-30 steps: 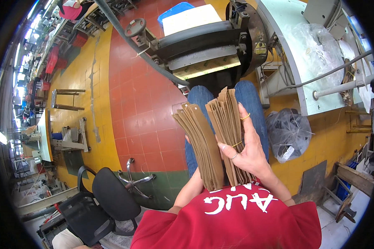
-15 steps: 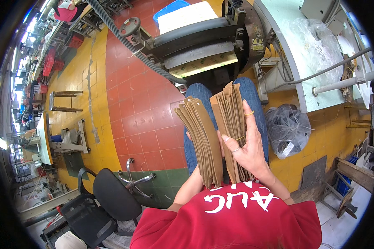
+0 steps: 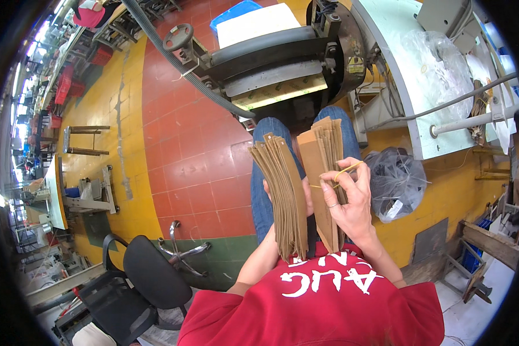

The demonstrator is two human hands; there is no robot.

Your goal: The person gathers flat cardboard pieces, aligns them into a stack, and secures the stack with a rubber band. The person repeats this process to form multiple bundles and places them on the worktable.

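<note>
Brown card pieces fill both hands: the left hand (image 3: pixel 282 193) is mostly hidden behind a fanned stack of card pieces (image 3: pixel 279 193), its fingers wrapped round the back so that only a little of the palm edge shows, while the right hand (image 3: pixel 346 202) grips a second, tighter card bundle (image 3: pixel 323 173) against the palm and pinches a yellow rubber band (image 3: pixel 346 170) between thumb and forefinger, stretching it across the bundle's face. Both stacks stand upright over the lap, just beside each other above the blue jeans (image 3: pixel 265 173). Banding looks to be the step in hand; the band seems only partly over the bundle, though the fisheye makes that hard to judge, so the next move would call for keeping the cards squared while the loop is drawn fully round them. Ahead stands a dark roller machine (image 3: pixel 271 63) with a grey hose (image 3: pixel 179 63) curving off it and a white sheet stack (image 3: pixel 259 23) behind. Red and yellow floor tiles (image 3: pixel 173 155) spread leftward, a black swivel chair (image 3: pixel 150 282) sits near, and a clear plastic bag (image 3: pixel 398 179) lies by a pale workbench (image 3: pixel 398 69).
</note>
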